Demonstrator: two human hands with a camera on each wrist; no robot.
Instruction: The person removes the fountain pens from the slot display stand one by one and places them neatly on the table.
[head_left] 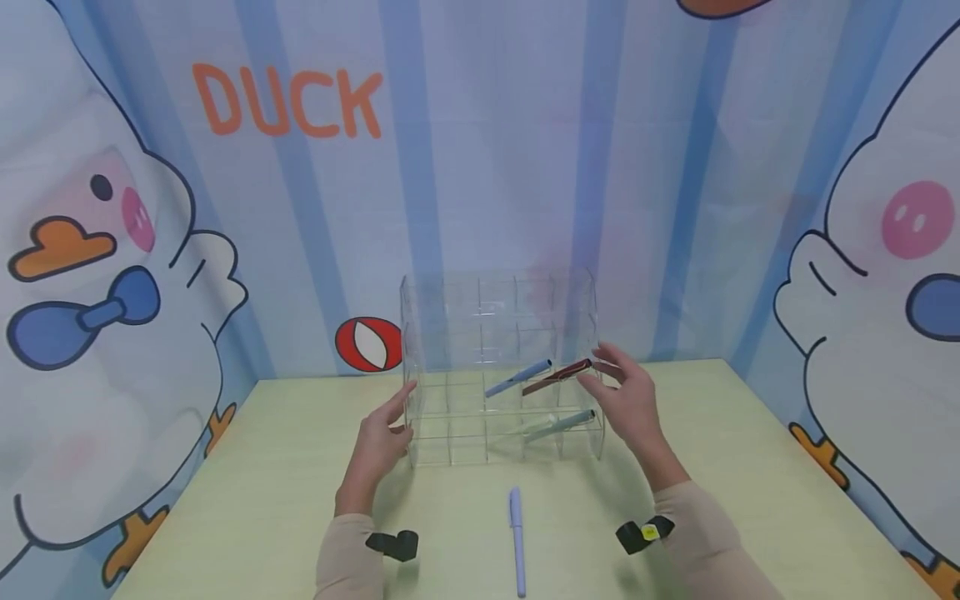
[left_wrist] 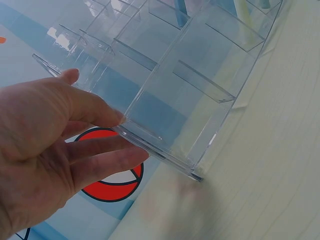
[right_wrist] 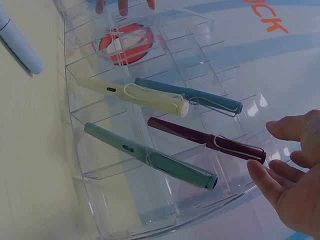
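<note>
A clear acrylic pen rack [head_left: 467,425] with tiered compartments stands on the table. My left hand [head_left: 381,442] pinches its left side wall, thumb on one face and fingers on the other. My right hand [head_left: 628,404] is at the right side, fingers spread, its fingertips close to the cap end of a dark red pen [right_wrist: 205,140]. That pen lies slanted in an upper compartment, with a blue pen [right_wrist: 200,97] beside it. In the lower tier rest a green pen [right_wrist: 155,159] and a pale yellow pen [right_wrist: 135,97].
A lavender capped pen [head_left: 517,542] lies on the pale table [head_left: 300,500] in front of the rack, between my forearms. Behind the rack hangs a striped curtain [head_left: 510,167] with duck prints and a red ball.
</note>
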